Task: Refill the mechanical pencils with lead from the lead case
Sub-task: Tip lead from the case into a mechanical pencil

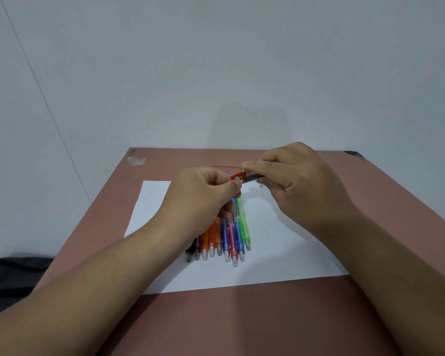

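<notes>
We see both hands on the lead case point(244, 177): right hand point(297, 179) pinches its body, left hand point(203, 194) fingers pinch the red cap end. Contents not visible. Mechanical pencils point(225, 238) lie in a row on paper point(280, 253) on the table point(242, 319)

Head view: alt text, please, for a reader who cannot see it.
Two hands hold a small lead case above a row of coloured mechanical pencils on white paper; the left hand pinches its red end, the right hand its body.
</notes>
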A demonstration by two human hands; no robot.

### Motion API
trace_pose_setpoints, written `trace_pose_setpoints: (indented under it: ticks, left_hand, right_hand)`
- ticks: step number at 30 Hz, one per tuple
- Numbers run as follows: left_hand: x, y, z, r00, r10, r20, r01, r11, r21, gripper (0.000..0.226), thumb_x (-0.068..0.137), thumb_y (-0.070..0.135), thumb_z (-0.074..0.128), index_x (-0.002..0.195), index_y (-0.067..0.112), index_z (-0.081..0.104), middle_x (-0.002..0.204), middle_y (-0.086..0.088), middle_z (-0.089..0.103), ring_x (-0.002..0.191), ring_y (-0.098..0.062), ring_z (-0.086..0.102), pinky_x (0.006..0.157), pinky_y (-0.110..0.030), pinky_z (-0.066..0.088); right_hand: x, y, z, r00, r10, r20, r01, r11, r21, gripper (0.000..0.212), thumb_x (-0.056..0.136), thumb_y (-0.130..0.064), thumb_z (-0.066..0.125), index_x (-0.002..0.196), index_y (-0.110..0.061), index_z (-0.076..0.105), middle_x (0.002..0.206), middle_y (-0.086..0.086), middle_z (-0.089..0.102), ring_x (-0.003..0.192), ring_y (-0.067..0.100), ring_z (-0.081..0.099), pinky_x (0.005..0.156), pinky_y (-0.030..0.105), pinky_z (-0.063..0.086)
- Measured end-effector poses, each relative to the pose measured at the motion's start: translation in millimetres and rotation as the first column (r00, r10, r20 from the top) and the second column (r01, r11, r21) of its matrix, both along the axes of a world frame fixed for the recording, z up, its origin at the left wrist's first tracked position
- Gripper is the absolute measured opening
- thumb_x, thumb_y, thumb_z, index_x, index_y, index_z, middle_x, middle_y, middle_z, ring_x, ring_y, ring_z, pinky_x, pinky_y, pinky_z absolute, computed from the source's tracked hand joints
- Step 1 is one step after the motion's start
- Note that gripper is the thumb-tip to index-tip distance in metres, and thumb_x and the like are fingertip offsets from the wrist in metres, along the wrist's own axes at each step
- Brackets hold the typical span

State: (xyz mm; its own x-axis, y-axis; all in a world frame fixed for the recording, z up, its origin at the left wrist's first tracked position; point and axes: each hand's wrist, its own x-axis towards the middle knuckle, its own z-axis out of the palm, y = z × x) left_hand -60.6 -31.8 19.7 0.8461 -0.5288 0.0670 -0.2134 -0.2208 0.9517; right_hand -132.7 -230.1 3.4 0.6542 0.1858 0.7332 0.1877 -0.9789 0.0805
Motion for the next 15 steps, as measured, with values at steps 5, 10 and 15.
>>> trace_pose_setpoints:
  ticks: [5, 10, 15]
  left_hand:
    - [0.2, -0.2, -0.1, 1.0, -0.001, -0.007, 0.001, 1.0, 0.002, 0.021, 0.094, 0.032, 0.068, 0.085, 0.015, 0.074, 0.073, 0.0, 0.076, 0.056, -0.01, 0.068, 0.061, -0.021, 0.058]
    - [0.3, 0.1, 0.4, 1.0, 0.004, -0.004, -0.004, 1.0, 0.009, 0.02, 0.095, 0.031, 0.067, 0.086, 0.015, 0.074, 0.073, 0.001, 0.076, 0.056, -0.01, 0.069, 0.058, -0.018, 0.056]
    - [3.4, 1.6, 1.2, 1.0, 0.013, -0.019, -0.013, 1.0, 0.02, 0.017, 0.095, 0.027, 0.066, 0.087, 0.015, 0.074, 0.073, 0.0, 0.076, 0.059, -0.011, 0.071, 0.058, -0.019, 0.057]
  right_hand:
    - [-0.6, 0.0, 0.4, 1.0, -0.009, -0.014, 0.009, 1.0, 0.001, 0.037, 0.089, -0.007, 0.076, 0.124, -0.019, 0.073, 0.107, 0.0, 0.073, 0.096, 0.027, 0.06, 0.071, 0.044, 0.056]
    - [-1.3, -0.9, 1.1, 1.0, -0.025, -0.013, 0.025, 1.0, -0.001, 0.037, 0.089, -0.005, 0.076, 0.123, -0.018, 0.074, 0.106, 0.002, 0.073, 0.095, 0.029, 0.061, 0.07, 0.045, 0.056]
    - [-2.7, -3.5, 1.7, 0.999, -0.04, -0.017, 0.04, 0.999, 0.008, 0.038, 0.088, -0.005, 0.076, 0.123, -0.018, 0.073, 0.107, 0.001, 0.073, 0.096, 0.029, 0.061, 0.071, 0.044, 0.057]
